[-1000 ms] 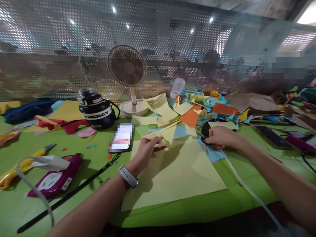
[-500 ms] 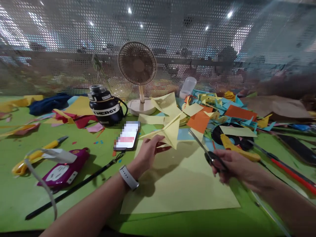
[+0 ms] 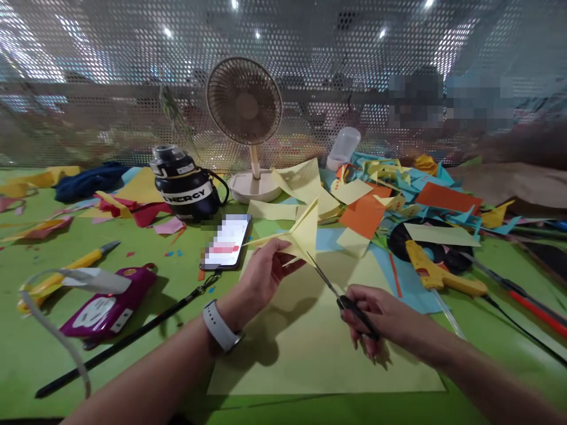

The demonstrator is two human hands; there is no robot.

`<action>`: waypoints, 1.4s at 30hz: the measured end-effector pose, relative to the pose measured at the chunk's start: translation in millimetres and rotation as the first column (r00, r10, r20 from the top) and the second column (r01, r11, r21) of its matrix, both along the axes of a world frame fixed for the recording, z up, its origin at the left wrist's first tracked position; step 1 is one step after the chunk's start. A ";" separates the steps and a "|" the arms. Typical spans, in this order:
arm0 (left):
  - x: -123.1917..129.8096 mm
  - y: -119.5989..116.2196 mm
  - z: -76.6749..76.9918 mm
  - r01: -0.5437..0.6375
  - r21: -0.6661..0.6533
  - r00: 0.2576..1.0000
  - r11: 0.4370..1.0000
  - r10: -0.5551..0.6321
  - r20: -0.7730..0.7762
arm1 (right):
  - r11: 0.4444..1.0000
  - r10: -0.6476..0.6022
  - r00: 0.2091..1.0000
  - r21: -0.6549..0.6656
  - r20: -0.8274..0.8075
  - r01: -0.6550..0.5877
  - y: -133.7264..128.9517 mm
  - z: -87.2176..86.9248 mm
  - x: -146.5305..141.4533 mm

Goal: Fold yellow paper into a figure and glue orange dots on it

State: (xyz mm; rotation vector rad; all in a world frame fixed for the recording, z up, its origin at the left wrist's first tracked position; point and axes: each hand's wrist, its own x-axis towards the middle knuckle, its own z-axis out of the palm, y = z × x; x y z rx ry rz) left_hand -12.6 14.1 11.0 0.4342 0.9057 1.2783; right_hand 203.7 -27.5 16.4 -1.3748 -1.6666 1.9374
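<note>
My left hand [image 3: 264,274] pinches a folded piece of pale yellow paper [image 3: 305,233] with several pointed flaps. My right hand [image 3: 370,321] is closed around the black handles of a pair of scissors [image 3: 328,282]. The scissors' tip reaches the lower point of the folded paper; whether the blades are parted there is hard to make out. Beneath both hands lies a large pale yellow sheet [image 3: 328,366] on the green table. A phone [image 3: 227,241] with a lit screen lies just left of the folded paper.
At the back stand a small fan [image 3: 244,109] and a black bottle [image 3: 188,189]. Paper scraps [image 3: 398,183] heap up at the back right, near a yellow glue gun [image 3: 436,274]. To the left lie a purple power bank [image 3: 108,307] and a yellow cutter [image 3: 71,271].
My right hand has moved left with the scissors, bringing their tip to the folded paper. The left hand keeps its pinch on the paper. The camera view has shifted slightly.
</note>
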 end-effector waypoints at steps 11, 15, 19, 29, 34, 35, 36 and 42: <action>1.0 0.8 -9.1 -0.008 0.042 0.998 0.999 0.005 0.058 | 0.999 -0.035 0.999 0.018 -0.020 0.035 0.1 4.4 -2.4; 0.8 0.6 -7.7 -0.004 0.042 0.998 0.999 0.002 0.063 | 0.999 -0.045 0.999 0.022 -0.012 0.045 1.2 2.7 -2.8; 1.6 -0.1 -8.0 0.016 0.054 0.996 0.998 -0.020 0.085 | 0.998 -0.049 0.999 0.032 -0.009 0.049 0.4 2.1 -1.8; 3.9 -0.7 -10.3 0.033 0.090 0.995 0.995 -0.041 0.087 | 0.996 -0.082 0.997 0.040 0.010 0.081 -1.0 8.1 -5.4; 5.3 -0.8 -8.5 0.017 0.095 0.997 0.995 -0.024 0.074 | 0.996 -0.085 0.996 0.030 -0.005 0.085 -0.6 8.4 -4.8; 5.9 -1.0 -7.8 0.014 0.093 0.997 0.996 -0.021 0.071 | 0.996 -0.087 0.996 0.026 -0.007 0.087 -0.5 8.1 -4.5; 6.5 -1.3 -7.0 0.011 0.090 0.998 0.996 -0.017 0.068 | 0.996 -0.088 0.996 0.027 -0.011 0.089 -0.3 7.8 -4.3; 7.5 -2.6 -5.3 0.010 0.066 0.996 0.998 -0.016 0.083 | 0.996 -0.086 0.996 0.036 -0.007 0.087 -0.3 6.8 -3.7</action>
